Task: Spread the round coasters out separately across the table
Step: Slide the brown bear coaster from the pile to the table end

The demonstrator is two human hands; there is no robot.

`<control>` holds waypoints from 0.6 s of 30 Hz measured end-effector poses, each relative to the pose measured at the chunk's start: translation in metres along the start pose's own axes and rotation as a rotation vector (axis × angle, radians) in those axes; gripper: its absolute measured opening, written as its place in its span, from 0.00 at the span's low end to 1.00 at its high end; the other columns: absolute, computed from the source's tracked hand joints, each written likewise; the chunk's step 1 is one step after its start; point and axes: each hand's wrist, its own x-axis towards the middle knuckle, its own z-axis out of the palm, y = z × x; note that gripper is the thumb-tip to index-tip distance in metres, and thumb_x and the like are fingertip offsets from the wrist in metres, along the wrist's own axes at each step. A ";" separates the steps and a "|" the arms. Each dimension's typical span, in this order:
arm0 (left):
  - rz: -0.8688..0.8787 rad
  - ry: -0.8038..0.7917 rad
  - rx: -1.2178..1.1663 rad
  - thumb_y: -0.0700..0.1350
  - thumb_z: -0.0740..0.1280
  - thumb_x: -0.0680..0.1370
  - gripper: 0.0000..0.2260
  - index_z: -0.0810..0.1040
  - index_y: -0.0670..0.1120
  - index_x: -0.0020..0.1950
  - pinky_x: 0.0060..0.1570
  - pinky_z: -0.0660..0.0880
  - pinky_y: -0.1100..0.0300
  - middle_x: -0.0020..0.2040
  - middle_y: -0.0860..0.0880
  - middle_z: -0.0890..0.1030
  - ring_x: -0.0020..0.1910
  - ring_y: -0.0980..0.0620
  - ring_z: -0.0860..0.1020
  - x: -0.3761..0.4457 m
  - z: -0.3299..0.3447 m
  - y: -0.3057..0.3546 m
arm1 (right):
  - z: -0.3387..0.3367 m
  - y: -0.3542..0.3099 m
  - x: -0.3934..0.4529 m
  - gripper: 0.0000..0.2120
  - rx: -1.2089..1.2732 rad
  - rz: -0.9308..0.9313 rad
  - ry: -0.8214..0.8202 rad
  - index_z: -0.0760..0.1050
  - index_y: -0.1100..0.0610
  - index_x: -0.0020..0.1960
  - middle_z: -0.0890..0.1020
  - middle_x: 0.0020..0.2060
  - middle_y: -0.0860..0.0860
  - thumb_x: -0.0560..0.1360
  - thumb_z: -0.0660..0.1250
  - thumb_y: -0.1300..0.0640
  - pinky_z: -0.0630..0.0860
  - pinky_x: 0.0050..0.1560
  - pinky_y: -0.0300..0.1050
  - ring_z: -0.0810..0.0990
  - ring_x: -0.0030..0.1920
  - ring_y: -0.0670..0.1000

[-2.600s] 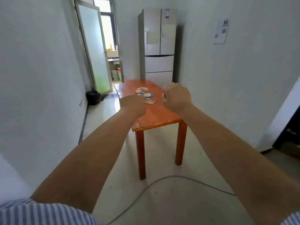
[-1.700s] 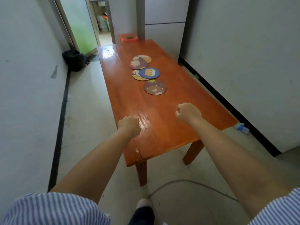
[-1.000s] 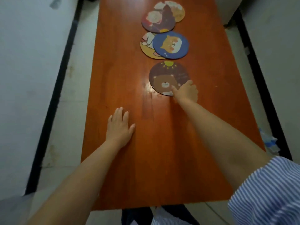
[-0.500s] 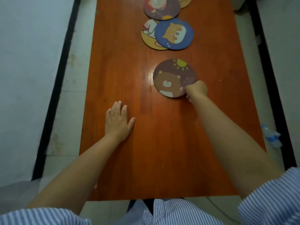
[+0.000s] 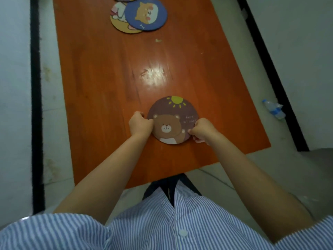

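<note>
Left hand [image 5: 140, 124] and right hand [image 5: 203, 130], both curled, pinch opposite edges of the brown bear coaster [image 5: 173, 120], which lies flat on the orange table [image 5: 108, 78] near its near edge. Small pale writing beside the bear, too blurred to read. Forearms extended, converging. Well apart at the far end: blue coaster [image 5: 145, 13] overlapping a yellow coaster [image 5: 119, 22]. Plastic bottle [image 5: 274, 108] on floor, right.

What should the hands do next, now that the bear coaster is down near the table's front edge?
Probably let go of the bear coaster, which lies alone, and reach the right hand for the blue coaster: it overlaps the yellow coaster, so that pair needs separating. The left hand can release too.
</note>
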 end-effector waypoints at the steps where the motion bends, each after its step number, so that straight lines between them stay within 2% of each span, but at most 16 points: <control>1: 0.004 -0.008 -0.009 0.40 0.65 0.73 0.02 0.76 0.45 0.41 0.38 0.70 0.54 0.40 0.42 0.75 0.39 0.46 0.72 -0.004 -0.002 -0.004 | 0.002 0.003 -0.004 0.24 -0.031 -0.010 0.006 0.54 0.54 0.27 0.60 0.24 0.52 0.76 0.60 0.68 0.61 0.22 0.41 0.62 0.23 0.51; 2: 0.022 -0.009 0.000 0.40 0.65 0.72 0.08 0.72 0.47 0.33 0.36 0.68 0.54 0.37 0.43 0.73 0.36 0.47 0.70 -0.009 -0.003 -0.008 | 0.004 0.006 -0.007 0.24 -0.086 -0.022 0.022 0.56 0.55 0.26 0.62 0.23 0.52 0.77 0.59 0.66 0.61 0.22 0.41 0.64 0.23 0.51; 4: 0.053 -0.021 0.072 0.41 0.66 0.72 0.14 0.68 0.49 0.28 0.35 0.67 0.54 0.34 0.44 0.73 0.34 0.46 0.71 -0.019 -0.008 -0.021 | 0.011 0.013 -0.016 0.23 -0.259 -0.080 0.077 0.60 0.56 0.25 0.66 0.22 0.53 0.77 0.59 0.62 0.63 0.22 0.40 0.66 0.23 0.52; 7: 0.102 -0.035 0.209 0.43 0.67 0.74 0.06 0.78 0.45 0.37 0.35 0.69 0.56 0.37 0.45 0.77 0.40 0.43 0.77 -0.032 -0.012 -0.041 | 0.025 0.028 -0.027 0.23 -0.387 -0.145 0.175 0.59 0.56 0.25 0.65 0.23 0.51 0.77 0.61 0.57 0.56 0.24 0.41 0.63 0.24 0.49; 10: 0.134 -0.008 0.232 0.44 0.68 0.74 0.08 0.80 0.41 0.47 0.39 0.69 0.58 0.45 0.42 0.82 0.47 0.42 0.78 -0.038 -0.012 -0.051 | 0.039 0.040 -0.035 0.23 -0.399 -0.133 0.280 0.60 0.55 0.25 0.65 0.24 0.50 0.77 0.62 0.55 0.55 0.24 0.41 0.64 0.25 0.49; 14: 0.176 0.016 0.183 0.44 0.68 0.74 0.10 0.79 0.40 0.52 0.42 0.70 0.57 0.49 0.41 0.82 0.49 0.42 0.78 -0.043 -0.012 -0.054 | 0.042 0.044 -0.040 0.19 -0.419 -0.159 0.352 0.65 0.57 0.28 0.69 0.27 0.51 0.77 0.62 0.54 0.61 0.27 0.42 0.71 0.35 0.54; 16: 0.201 0.023 0.159 0.44 0.68 0.74 0.10 0.78 0.40 0.52 0.42 0.70 0.57 0.49 0.41 0.82 0.49 0.43 0.78 -0.045 -0.011 -0.056 | 0.041 0.044 -0.040 0.17 -0.409 -0.166 0.379 0.68 0.59 0.31 0.70 0.28 0.51 0.77 0.62 0.54 0.64 0.32 0.43 0.72 0.36 0.54; 18: 0.219 0.031 0.139 0.44 0.68 0.74 0.10 0.78 0.39 0.52 0.43 0.71 0.56 0.48 0.41 0.83 0.48 0.43 0.79 -0.048 -0.009 -0.058 | 0.041 0.045 -0.040 0.18 -0.402 -0.168 0.399 0.67 0.59 0.30 0.68 0.25 0.50 0.77 0.63 0.55 0.63 0.31 0.42 0.72 0.35 0.54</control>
